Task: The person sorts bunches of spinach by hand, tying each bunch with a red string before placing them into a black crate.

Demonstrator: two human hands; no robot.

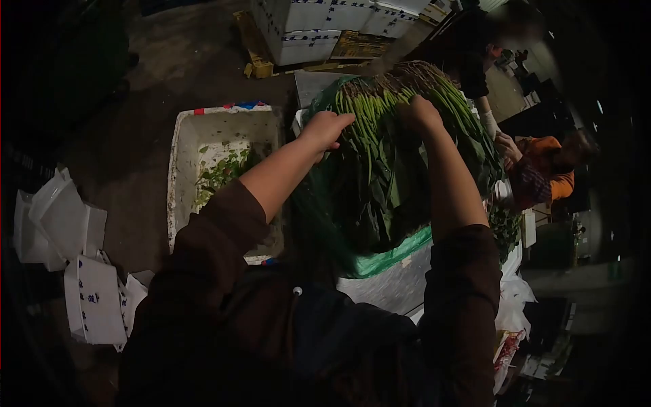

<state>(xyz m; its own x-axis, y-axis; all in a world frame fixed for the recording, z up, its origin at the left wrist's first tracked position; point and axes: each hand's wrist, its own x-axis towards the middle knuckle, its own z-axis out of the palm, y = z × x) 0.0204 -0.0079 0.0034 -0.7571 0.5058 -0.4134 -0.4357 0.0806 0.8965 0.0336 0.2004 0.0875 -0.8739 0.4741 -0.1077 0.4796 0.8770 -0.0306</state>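
Observation:
A big heap of leafy green vegetables (380,176) lies in front of me, long stems and cut ends at the far side and dark leaves hanging toward me. Green plastic bag (400,251) lines the container under the heap. At the heap's left edge is my left hand (327,130), its fingers curled; what they hold, a stem or the bag's edge, is hidden. My right hand (422,114) is closed over the stems near the middle of the bunch, with its fingertips out of sight.
Left of the heap stands a white foam box (175,169) with loose leaves (224,173) inside. Foam pieces (57,217) and a foam box (95,298) lie farther left. Stacked white boxes (308,34) stand on a pallet ahead. Co-workers (475,61) (542,169) work at right.

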